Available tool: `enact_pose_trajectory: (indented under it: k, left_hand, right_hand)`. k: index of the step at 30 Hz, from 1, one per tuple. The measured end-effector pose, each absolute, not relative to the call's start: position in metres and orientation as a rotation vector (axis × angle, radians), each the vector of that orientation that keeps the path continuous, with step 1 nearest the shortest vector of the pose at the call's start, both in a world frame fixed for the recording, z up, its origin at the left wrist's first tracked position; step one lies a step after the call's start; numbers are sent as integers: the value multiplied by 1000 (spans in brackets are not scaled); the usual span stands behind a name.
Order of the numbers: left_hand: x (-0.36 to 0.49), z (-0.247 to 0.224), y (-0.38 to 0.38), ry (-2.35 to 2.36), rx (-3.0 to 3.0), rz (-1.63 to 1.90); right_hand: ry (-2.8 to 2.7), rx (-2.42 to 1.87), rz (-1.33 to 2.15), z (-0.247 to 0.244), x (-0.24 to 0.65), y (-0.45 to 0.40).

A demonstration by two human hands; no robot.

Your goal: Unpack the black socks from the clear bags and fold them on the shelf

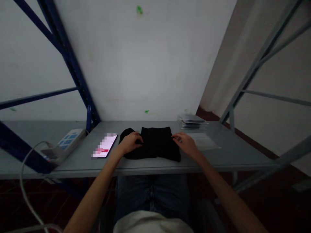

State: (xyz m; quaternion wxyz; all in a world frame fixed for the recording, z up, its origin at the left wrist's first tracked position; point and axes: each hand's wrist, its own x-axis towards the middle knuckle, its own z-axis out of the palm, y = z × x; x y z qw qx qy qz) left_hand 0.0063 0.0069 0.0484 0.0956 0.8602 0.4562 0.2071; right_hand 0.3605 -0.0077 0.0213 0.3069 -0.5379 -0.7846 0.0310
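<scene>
The fingers of the left hand (131, 141) curl down onto the left part of a black folded garment (153, 143), gripping a bunched fold of the cloth. The fingers of the right hand (186, 143) lie bent along the garment's right edge, their tips pressed to the fabric; whether they pinch the cloth or only rest on it cannot be told in the dim light. The garment lies flat near the front edge of the grey tabletop (233, 152), about midway along it, between the two hands.

Just left of the left hand, a phone (105, 146) with a lit pinkish screen lies face up on the tabletop. Further left, toward the front left corner, a white power strip (65, 144) rests at an angle, with a pale cable (24, 181) looping off the edge. Just right of the right hand lies a clear flat plastic bag (205, 141), and behind it, near the back edge, a small stack of similar flat packets (191, 122). Blue shelf struts (70, 61) rise at the left, grey ones (255, 64) at the right.
</scene>
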Motion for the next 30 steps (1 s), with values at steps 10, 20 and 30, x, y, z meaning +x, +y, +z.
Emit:
enact_pose_trajectory:
  k: [10, 20, 30]
  left_hand:
    - [37, 63, 62, 1887, 2216, 931]
    - [32, 5, 64, 1730, 2421, 1121]
    - [-2, -30, 90, 1574, 2505, 880]
  right_hand:
    - [-1631, -1690, 163, 50, 320, 79]
    - [-1787, -1561, 14, 7, 241, 55]
    - [-2135, -1662, 45, -25, 256, 44]
